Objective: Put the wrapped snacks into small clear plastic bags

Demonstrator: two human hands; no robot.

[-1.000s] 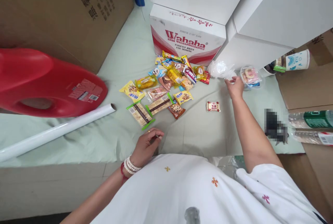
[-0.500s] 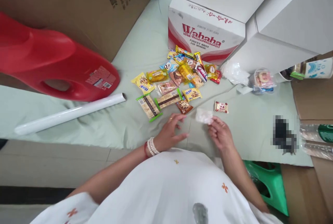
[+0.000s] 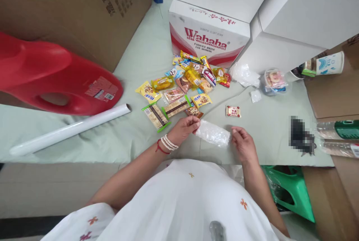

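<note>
Jug (image 3: 67, 71), red, with a label; lies on its side on the green cloth (image 3: 272, 132), at far left. Tube (image 3: 73, 129), white, its upper end near the jug. Carton (image 3: 67, 13), brown, printed, behind the jug. Bars (image 3: 156, 117), two, green-ended, set at an angle to each other at the near edge of the snacks. Left hand (image 3: 183, 129), palm inward, thumb and fingertips closed in a pinch on the left end of the bag; white beads (image 3: 169, 142) and red cord at the wrist. Snacks (image 3: 186, 84), wrapped, mixed colours, heaped against the front of the Wahaha box (image 3: 207, 33). Bag (image 3: 213, 133), clear, crinkled; spread between the two hands, on the person's side of the snacks. Packet (image 3: 233, 111), cream and red, alone, beyond the bag. Right hand (image 3: 244, 144), fingers curled, thumb against forefinger at the bag's right end; whether they grip it, cannot tell. Plastic wad (image 3: 244, 74), whitish, beside the box. Square (image 3: 255, 96), white, small, near the wad. Tub (image 3: 275, 84), clear, filled. Stool (image 3: 293, 192), green, below the table edge. Dark item (image 3: 300, 136), pixelated. Cup (image 3: 330, 64), white and blue, tipped sideways. Bottles (image 3: 336, 129), two, lying, far right.
</note>
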